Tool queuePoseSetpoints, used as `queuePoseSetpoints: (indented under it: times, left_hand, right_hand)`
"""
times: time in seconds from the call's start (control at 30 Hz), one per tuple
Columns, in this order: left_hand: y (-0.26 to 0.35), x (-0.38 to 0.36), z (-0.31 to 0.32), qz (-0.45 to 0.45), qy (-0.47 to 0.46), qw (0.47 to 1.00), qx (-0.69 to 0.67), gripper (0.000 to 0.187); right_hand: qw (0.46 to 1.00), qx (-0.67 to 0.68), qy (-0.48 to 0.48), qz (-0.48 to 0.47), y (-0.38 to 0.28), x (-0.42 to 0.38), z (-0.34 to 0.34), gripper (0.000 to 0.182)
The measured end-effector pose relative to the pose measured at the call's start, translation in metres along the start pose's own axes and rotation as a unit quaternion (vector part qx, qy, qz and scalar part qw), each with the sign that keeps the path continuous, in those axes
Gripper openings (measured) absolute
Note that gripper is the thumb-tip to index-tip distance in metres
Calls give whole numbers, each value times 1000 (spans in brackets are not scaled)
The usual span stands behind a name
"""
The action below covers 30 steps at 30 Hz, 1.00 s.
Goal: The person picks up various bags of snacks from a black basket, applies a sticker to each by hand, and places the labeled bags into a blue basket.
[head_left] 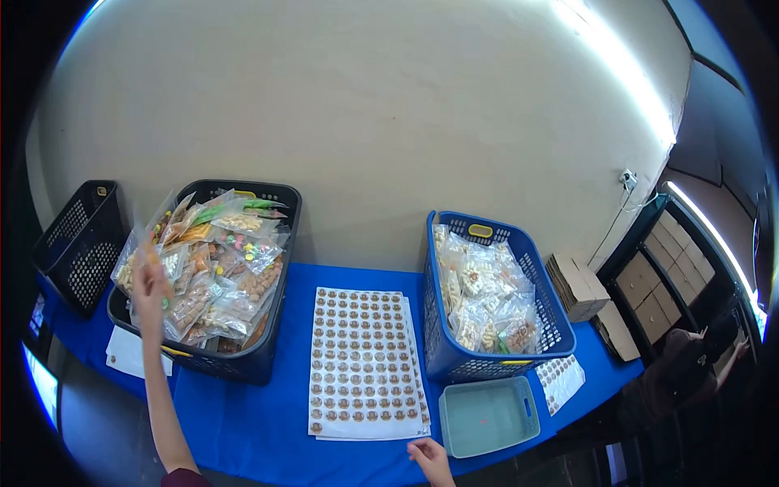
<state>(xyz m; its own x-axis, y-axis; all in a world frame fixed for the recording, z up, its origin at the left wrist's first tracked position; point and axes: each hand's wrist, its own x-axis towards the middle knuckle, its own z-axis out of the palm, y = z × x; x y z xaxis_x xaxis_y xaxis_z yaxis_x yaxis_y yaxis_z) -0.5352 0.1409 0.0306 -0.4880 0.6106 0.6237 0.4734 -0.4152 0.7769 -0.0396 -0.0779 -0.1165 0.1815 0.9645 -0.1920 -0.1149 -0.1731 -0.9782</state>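
My left hand [150, 286] is raised over the left side of a black basket [235, 369] heaped with clear snack bags [215, 280]. Its fingers are closed on a clear bag, blurred by motion, that sticks up above them. My right hand [432, 458] is low at the table's front edge, between the sticker sheets [361, 357] and a green tray [489, 418]. Its thumb and forefinger are pressed together; anything between them is too small to make out. The sheets lie stacked, covered in rows of round brown stickers.
A blue basket [495, 369] of snack bags stands on the blue cloth [235, 422] behind the tray. Another black basket [81, 260] is far left. Small sticker sheet [561, 381] and flat cardboard [578, 288] lie right. Another person [690, 365] shows at the far right.
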Motion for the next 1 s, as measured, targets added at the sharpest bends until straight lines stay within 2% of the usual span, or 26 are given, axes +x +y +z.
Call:
queuePoseSetpoints:
  times: [0.03, 0.07, 0.1, 0.13, 0.17, 0.2, 0.23, 0.27, 0.3, 0.33, 0.4, 0.43, 0.53, 0.57, 0.6, 0.67, 0.77, 0.9, 1.0]
  left_hand:
    - [35, -15, 18, -24, -57, 997, -38, 51]
    - [69, -35, 37, -112, -134, 980, -96, 51]
    - [88, -56, 57, -13, -189, 979, -76, 42]
    - [116, -83, 74, -106, -291, 939, -149, 36]
    - [151, -100, 83, -61, -398, 910, -93, 34]
    - [149, -123, 98, 88, -463, 879, -76, 37]
    - [146, -153, 107, 4, -600, 800, -30, 50]
    - [154, -182, 111, -129, -694, 707, -36, 64]
    - [126, -244, 123, -58, -585, 803, -103, 63]
    - [97, -296, 136, 16, -457, 874, -165, 63]
    - [115, -307, 122, -43, -480, 871, -92, 58]
    - [121, -307, 112, -71, -493, 866, -53, 56]
    - [121, -317, 88, -125, -529, 832, -113, 55]
    - [121, -317, 81, -143, -517, 830, -153, 50]
    - [116, -319, 75, -209, -498, 822, -181, 48]
    - [103, -324, 65, -339, -450, 794, -231, 43]
    - [102, -305, 53, -344, -423, 805, -234, 42]
    - [111, -284, 47, -376, -385, 808, -240, 44]
    - [108, -280, 43, -412, -398, 788, -225, 46]
  right_hand:
    - [988, -143, -37, -47, -15, 1, 4, 29]
    - [952, -281, -76, -93, -32, 2, 12, 42]
    - [947, -281, -96, -125, -45, 3, 23, 52]
    - [940, -280, -116, -158, -57, 6, 35, 62]
    - [931, -279, -137, -191, -64, 9, 45, 72]
    - [953, -161, -183, -177, -67, 11, 54, 79]
    - [960, -44, -227, -161, -68, 13, 64, 86]
    - [951, 73, -265, -143, -65, 15, 72, 93]
    - [922, 230, -301, -84, -49, 13, 78, 86]
    - [943, 207, -258, -38, -47, 10, 80, 83]
    - [971, 165, -166, 49, -46, 5, 86, 75]
    - [974, 175, -140, 24, -33, 8, 83, 57]
    - [974, 169, -122, 88, -23, 11, 57, 40]
    - [970, 219, -72, 82, -22, 12, 53, 34]
    - [959, 271, -18, 77, -26, 13, 50, 29]
    - [928, 367, 15, 67, -18, 27, 33, 25]
    - [941, 332, 69, 2, -34, 32, 35, 26]
    - [973, 220, -68, 5, -35, 29, 58, 27]
    - [938, 80, -324, 94, -53, 9, 82, 27]
